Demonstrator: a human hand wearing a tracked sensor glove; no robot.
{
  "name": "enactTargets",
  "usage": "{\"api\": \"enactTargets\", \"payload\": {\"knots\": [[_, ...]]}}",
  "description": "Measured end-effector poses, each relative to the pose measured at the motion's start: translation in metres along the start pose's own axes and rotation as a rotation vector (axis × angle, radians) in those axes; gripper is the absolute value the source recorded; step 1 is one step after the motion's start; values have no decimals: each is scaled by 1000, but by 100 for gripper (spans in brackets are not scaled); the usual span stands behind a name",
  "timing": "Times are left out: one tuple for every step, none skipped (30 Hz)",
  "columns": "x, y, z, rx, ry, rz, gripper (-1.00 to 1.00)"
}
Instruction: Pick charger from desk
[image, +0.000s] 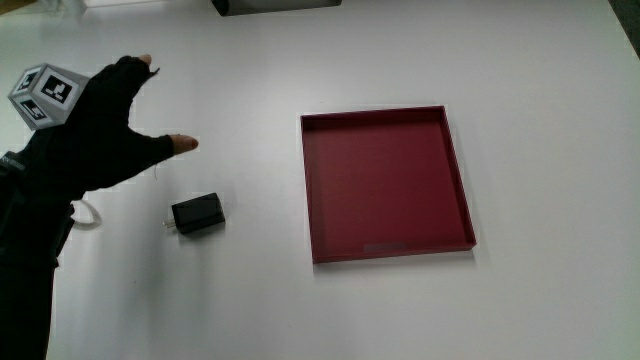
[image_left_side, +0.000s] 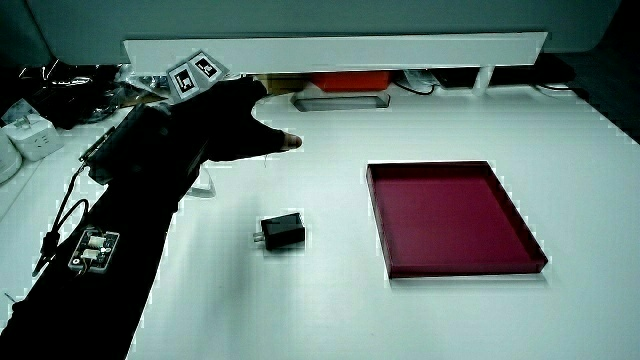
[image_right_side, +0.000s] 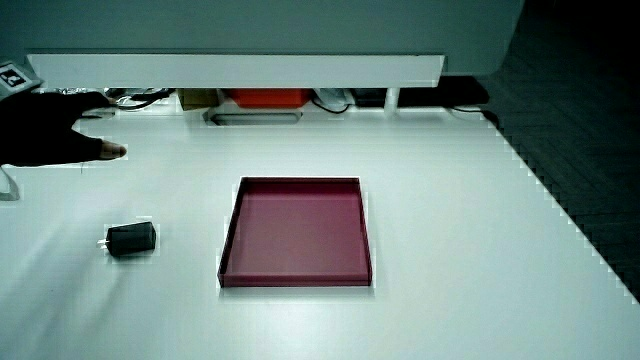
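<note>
Hands (image: 100, 125) spread, holding nothing, near the charger (image: 198, 214) — red tray (image: 458, 180) holds nothing.

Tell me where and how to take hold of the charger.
Grip the charger across its two long flat sides, coming straight down from above. It lies flat, clear of the red tray, with its prongs pointing away from the tray. The hand hovers open beside it.

A shallow dark red tray (image: 455, 170) lay flat on the white bench (image: 560, 120), with nothing inside it. In both side views a low white partition (image_left_side: 400, 45) stood at the bench's edge, with an orange box (image_right_side: 265, 98) under it. In a side view, a small white circuit board (image_left_side: 92, 248) with a thin cable lay near the bench's edge.
</note>
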Motion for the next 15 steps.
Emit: {"api": "enactTargets", "payload": {"knots": [[-3,0,-3,-10,-10,1,0],[-5,0,-6,-16,-14,3,0],[-12,2,-11,-16,-3,12,0],[-10,0,-14,-24,-7,5,0],[-10,0,-17,-31,-4,3,0],[-9,-1,-20,-35,-7,4,0],[-11,-1,-24,-46,2,-4,0],[-13,1,-27,-11,44,-38,0],[-15,2,-33,-14,41,-55,0],[-18,4,-38,-16,38,-71,0],[-13,-2,-40,-81,-10,-8,0],[-15,-1,-43,-94,-7,-7,0],[-18,0,-48,-105,-5,0,0],[-15,-2,-49,-102,-14,-1,0],[-16,-3,-52,-108,-2,5,0]]}}
